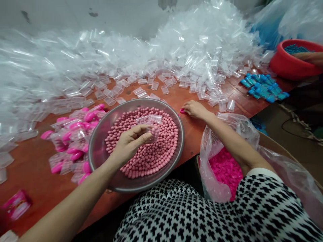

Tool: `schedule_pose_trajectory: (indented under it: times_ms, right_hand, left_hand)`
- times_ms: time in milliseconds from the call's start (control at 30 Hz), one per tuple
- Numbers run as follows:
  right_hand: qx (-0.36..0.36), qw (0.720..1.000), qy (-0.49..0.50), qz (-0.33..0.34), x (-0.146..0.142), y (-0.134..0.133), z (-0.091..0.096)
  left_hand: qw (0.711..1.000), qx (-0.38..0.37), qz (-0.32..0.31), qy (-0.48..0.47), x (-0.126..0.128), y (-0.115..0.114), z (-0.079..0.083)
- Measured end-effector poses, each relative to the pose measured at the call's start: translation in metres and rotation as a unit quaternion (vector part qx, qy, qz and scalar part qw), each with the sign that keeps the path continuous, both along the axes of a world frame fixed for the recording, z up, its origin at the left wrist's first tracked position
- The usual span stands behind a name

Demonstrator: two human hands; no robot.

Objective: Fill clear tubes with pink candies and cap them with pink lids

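My left hand is over a metal bowl filled with round pink balls. Pinched between its thumb and fingers is a small clear plastic container. Another clear container shows just beyond the fingertips, above or on the balls. To the right of the bowl, my right hand is low over the tabletop, its fingers closed on a small bright pink cap. Left of the bowl lies a pile of filled clear containers with pink caps.
A large heap of clear containers covers the back of the red-brown table. Beside my right arm, a plastic bag holds pink caps. Farther right are blue-capped containers and a red basin with another person's hand.
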State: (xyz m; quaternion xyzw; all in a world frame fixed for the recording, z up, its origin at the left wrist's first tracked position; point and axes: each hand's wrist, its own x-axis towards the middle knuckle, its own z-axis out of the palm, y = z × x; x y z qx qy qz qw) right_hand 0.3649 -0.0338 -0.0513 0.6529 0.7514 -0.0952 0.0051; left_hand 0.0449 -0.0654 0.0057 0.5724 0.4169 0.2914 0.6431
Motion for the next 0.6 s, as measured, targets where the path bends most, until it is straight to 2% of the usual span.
schedule_pose_trajectory:
  times_ms: [167, 233, 300, 367, 433, 467, 600]
  right_hand:
    - [0.034, 0.999, -0.036, -0.014, -0.009, -0.015, -0.007]
    - [0.063, 0.996, -0.030, -0.057, -0.010, -0.021, -0.004]
    - [0.126, 0.979, 0.073, -0.141, -0.014, -0.026, 0.005]
    - [0.192, 0.924, 0.261, -0.202, -0.025, -0.032, 0.021]
    - [0.215, 0.861, 0.424, -0.180, -0.045, -0.040, 0.041]
    - [0.206, 0.843, 0.474, -0.149, -0.058, -0.044, 0.051]
    - [0.092, 0.814, 0.572, -0.030, -0.106, -0.058, 0.081]
  left_hand:
    - [0.998, -0.019, -0.006, -0.061, -0.001, 0.001, -0.003]
    - [0.995, -0.024, -0.018, -0.098, -0.002, 0.002, -0.004]
    - [0.989, -0.025, -0.040, -0.139, -0.003, 0.002, -0.005]
    - [0.981, -0.031, -0.060, -0.182, -0.004, 0.002, -0.005]
    - [0.973, -0.038, -0.077, -0.213, -0.004, 0.001, -0.005]
    - [0.972, -0.035, -0.084, -0.217, -0.003, 0.001, -0.005]
    - [0.981, 0.033, -0.068, -0.177, -0.003, 0.000, -0.004]
